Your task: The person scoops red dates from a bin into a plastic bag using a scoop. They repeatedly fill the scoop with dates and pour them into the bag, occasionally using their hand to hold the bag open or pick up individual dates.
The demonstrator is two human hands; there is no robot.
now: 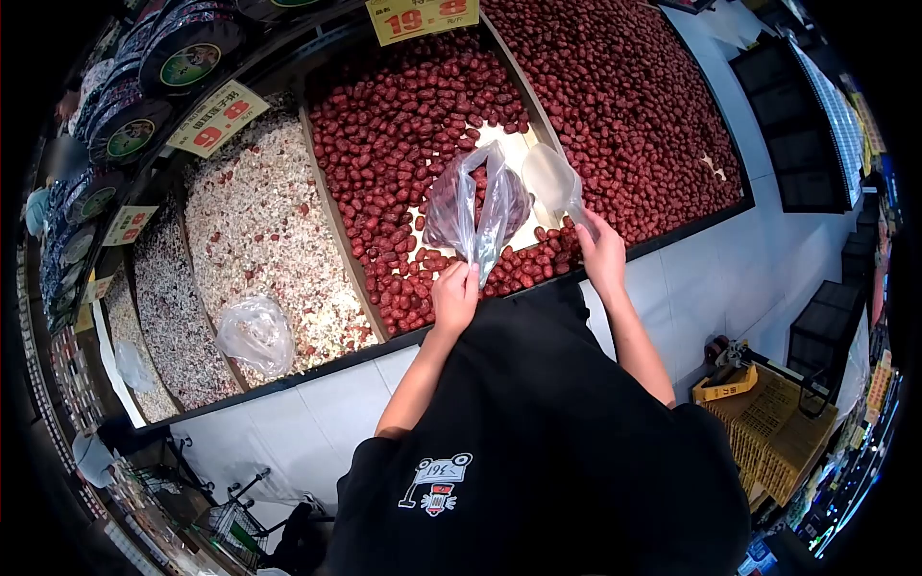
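Observation:
My left hand [454,298] is closed on the gathered edge of a clear plastic bag [490,226]. The bag lies over a bin of red dates [384,134], and dark red shapes like dates show through it. With my right hand [603,252] I grip the handle of a translucent scoop [550,180]. The scoop's bowl is just right of the bag, by the bin's wooden divider [533,91], and looks empty. Around the bag, patches of the pale bin bottom [509,144] show between the dates.
Another bin of dates [624,115] lies beyond the divider. To the left are bins of mixed grains [259,211], one with a crumpled plastic bag [255,334] on it. Price signs [423,17] stand behind. Stacked cardboard [778,422] is at lower right, a shopping cart [235,523] at lower left.

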